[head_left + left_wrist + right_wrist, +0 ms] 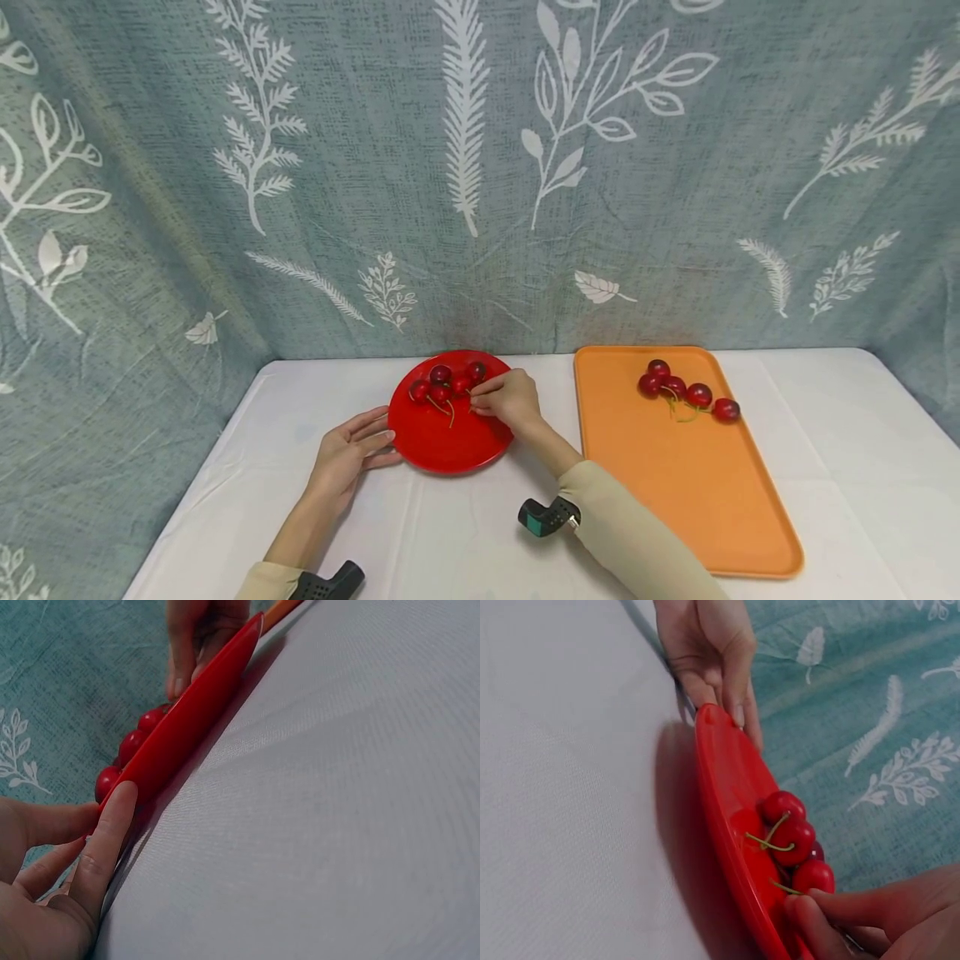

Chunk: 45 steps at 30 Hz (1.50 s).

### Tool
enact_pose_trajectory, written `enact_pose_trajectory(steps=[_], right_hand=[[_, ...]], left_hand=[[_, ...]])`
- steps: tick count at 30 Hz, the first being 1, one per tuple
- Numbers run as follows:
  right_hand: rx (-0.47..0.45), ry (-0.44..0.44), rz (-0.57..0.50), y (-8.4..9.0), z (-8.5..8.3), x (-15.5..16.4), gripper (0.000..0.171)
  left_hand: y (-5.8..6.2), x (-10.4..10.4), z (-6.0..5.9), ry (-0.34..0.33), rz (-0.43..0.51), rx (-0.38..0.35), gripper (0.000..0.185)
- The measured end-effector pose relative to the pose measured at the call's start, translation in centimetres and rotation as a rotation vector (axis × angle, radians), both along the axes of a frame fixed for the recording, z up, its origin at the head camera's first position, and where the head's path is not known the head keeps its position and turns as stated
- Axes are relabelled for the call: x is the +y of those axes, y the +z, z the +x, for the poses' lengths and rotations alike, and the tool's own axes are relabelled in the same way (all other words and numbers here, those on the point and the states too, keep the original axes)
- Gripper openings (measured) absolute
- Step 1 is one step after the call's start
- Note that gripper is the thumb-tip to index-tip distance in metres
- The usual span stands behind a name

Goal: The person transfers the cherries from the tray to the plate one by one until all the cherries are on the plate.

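White-clothed desk [675, 542]: left hand [347, 454], fingers straight, steadies the red plate [442, 442]; right hand [510, 398] pinches a cherry stem [786, 889]. Cherries [448, 382] on the plate look light, smooth, bruisable, best lifted by stems.

Bright even light, soft shadows; wrist views slightly blurred.

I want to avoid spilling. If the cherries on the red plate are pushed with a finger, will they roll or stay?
The cherries look round and glossy, so they would probably roll easily on the smooth red plate. Their thin green stems may slow them a little. The right hand pinches at one cherry, and the left hand touches the plate's rim, which likely keeps it steady.
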State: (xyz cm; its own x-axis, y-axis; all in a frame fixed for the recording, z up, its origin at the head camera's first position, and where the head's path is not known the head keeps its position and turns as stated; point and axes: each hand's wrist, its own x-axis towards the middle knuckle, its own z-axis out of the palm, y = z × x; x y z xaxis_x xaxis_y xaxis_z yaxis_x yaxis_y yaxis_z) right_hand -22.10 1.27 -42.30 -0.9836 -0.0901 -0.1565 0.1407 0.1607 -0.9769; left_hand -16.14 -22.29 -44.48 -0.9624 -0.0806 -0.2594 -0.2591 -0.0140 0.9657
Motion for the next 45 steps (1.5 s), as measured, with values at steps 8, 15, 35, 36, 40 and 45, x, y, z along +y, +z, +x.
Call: enact_pose_trajectory(steps=[8, 15, 35, 36, 40, 45], right_hand=[[0.001, 0.001, -0.001, 0.1, -0.1, -0.1, 0.012], [-0.041, 0.012, -0.054, 0.1, -0.1, 0.2, 0.013], [-0.029, 0.149, -0.204, 3.0, -0.3, 6.3, 0.031], [-0.031, 0.146, -0.208, 3.2, -0.5, 6.7, 0.031], [-0.031, 0.131, -0.208, 4.0, -0.8, 8.2, 0.032], [-0.005, 0.133, -0.158, 4.6, -0.9, 10.1, 0.033]], left_hand=[[0.2, 0.1, 0.0, 0.007, -0.015, 0.003, 0.047], [0.0, 0.0, 0.0, 0.001, -0.013, 0.004, 0.047], [0.2, 0.0, -0.1, 0.009, -0.013, -0.007, 0.048], [0.3, -0.1, -0.1, 0.01, -0.013, -0.007, 0.048], [0.2, -0.1, -0.2, 0.003, -0.014, -0.008, 0.049], [0.1, 0.0, -0.3, -0.001, -0.007, -0.012, 0.049]])
